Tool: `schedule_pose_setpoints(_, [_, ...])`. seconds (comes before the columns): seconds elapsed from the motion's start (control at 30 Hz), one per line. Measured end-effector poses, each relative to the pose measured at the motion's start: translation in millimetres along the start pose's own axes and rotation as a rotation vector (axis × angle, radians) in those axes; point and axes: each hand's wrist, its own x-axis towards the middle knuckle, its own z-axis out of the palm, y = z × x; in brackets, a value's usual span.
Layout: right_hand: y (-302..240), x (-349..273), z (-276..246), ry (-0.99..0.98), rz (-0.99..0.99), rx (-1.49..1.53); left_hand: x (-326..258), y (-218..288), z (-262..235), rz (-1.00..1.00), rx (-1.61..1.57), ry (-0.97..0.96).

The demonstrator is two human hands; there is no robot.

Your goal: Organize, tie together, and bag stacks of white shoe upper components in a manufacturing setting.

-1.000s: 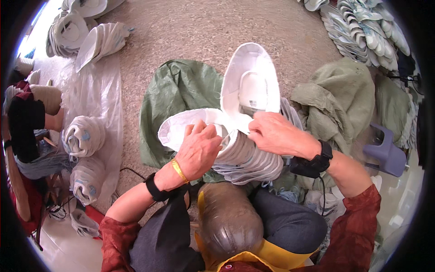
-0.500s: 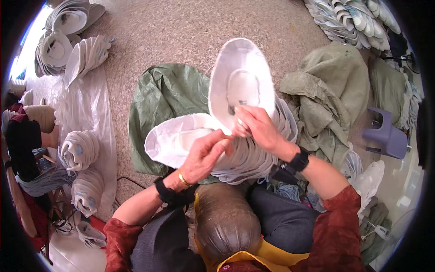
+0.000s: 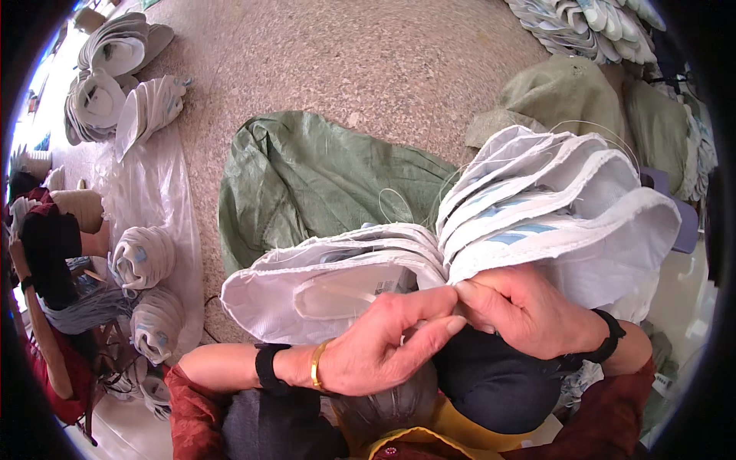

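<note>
A bunch of white fabric shoe uppers (image 3: 560,230) with light blue stripes fans upright on the right, its edges frayed. Joined to it at the middle, more white shoe uppers (image 3: 307,277) lean over to the left, the front one showing its inside. My right hand (image 3: 529,310) is closed at the lower edge of the right bunch, fingertips pinching the fabric where the bunches meet. Against those fingertips, my left hand (image 3: 395,337) has its thumb and forefinger drawn together; what they pinch is too small to make out. Thin loose thread (image 3: 395,205) curls above the uppers.
A green woven sack (image 3: 291,184) lies behind the uppers, and a paler sack (image 3: 567,92) is farther right. Stacked uppers stand at the far left (image 3: 119,50), beside a plastic sheet (image 3: 157,184) and at the far right (image 3: 586,31). A purple stool (image 3: 685,222) is partly hidden.
The uppers have been swung and fanned out to the right, showing their striped outer sides. Both hands have come lower and nearer to me, with my right hand farther right.
</note>
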Motion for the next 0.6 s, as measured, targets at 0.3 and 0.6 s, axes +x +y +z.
schedule_pose_setpoints(0.3, [133.4,34.3,-8.4,0.176,0.170,0.663,24.0,-73.0,-33.0,-0.038,0.048,0.261])
schedule_pose_setpoints(0.6, [116.0,45.2,-14.9,0.207,0.097,0.702,25.2,-72.2,-53.8,-0.095,0.087,0.322])
